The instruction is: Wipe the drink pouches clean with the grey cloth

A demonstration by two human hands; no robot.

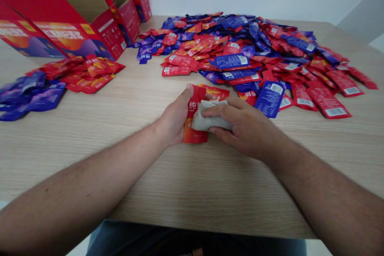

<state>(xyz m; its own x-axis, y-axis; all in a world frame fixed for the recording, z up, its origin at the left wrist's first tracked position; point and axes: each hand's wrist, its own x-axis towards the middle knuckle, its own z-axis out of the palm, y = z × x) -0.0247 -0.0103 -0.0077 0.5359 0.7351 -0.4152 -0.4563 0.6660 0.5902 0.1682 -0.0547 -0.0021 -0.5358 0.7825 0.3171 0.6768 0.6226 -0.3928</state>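
Note:
Near the middle of the view, my left hand [177, 118] is closed on a red sachet [195, 137] with an orange pattern and white characters, its thumb at the top left edge. My right hand [240, 126] grips a folded whitish cloth [211, 118], which lies against the front of that sachet and covers part of it. Behind the cloth shows another red and orange sachet surface [214, 91]; whether it is separate I cannot tell. A blue sachet [270, 99] with a barcode lies just beyond my right hand.
A large heap of red and blue sachets [231, 48] spreads over the back of the wooden table [144, 184]. To the left are a small red pile [90, 73] and a blue pile [33, 94]. Open red boxes [75, 34] stand at the back left against the wall.

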